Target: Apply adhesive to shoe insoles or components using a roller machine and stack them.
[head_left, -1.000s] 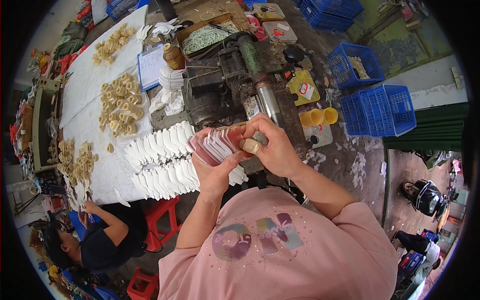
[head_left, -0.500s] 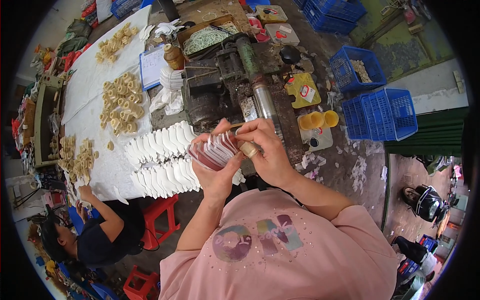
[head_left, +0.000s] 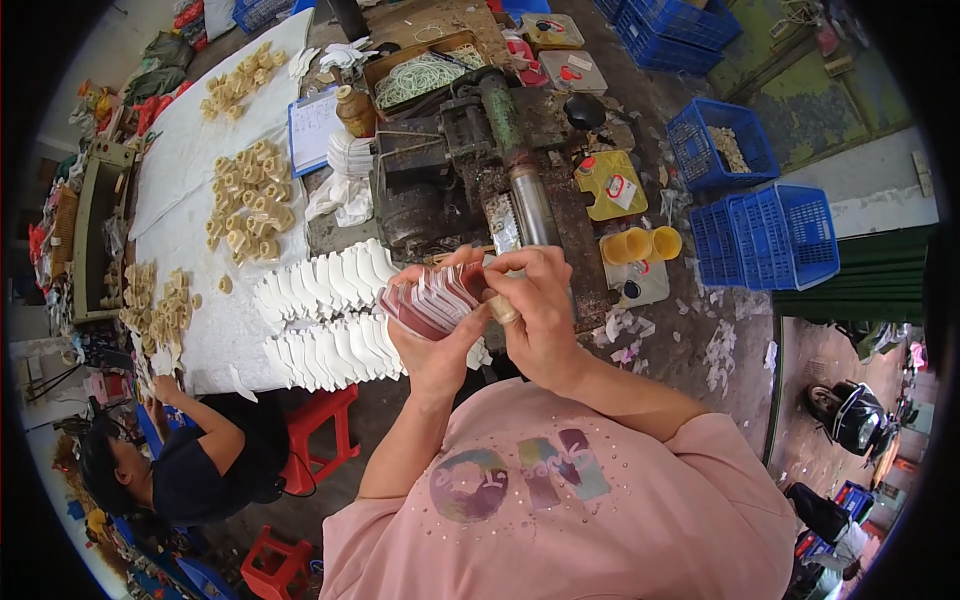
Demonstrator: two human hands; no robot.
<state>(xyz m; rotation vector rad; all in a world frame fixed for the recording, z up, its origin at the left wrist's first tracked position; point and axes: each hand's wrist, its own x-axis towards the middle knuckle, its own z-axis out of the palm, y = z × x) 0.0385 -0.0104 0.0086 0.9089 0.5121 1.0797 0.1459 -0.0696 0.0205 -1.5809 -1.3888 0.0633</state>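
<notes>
My left hand (head_left: 432, 360) is closed around a fanned stack of thin curved pieces (head_left: 425, 303), reddish-brown with white edges. At the stack's right end, my right hand (head_left: 540, 318) has its fingers bent together against the pieces. What those fingertips pinch, if anything, is hidden. A tan band or sleeve (head_left: 503, 309) sits around the right thumb. Just left of the stack, two rows of white curved pieces (head_left: 325, 285) stand close together on the white-covered table (head_left: 200, 350).
Beyond my hands stands a greasy machine with a metal shaft (head_left: 533, 205). Yellow cups (head_left: 627, 245) and blue crates (head_left: 765, 235) are on the right. Clusters of beige fittings (head_left: 250, 200) lie on the table. A co-worker (head_left: 190, 460) sits at lower left near a red stool (head_left: 318, 440).
My right fingers have curled in closer to the stack's right end. A thin tan stick seen by the right fingertips earlier is now mostly out of sight. The left hand keeps its hold.
</notes>
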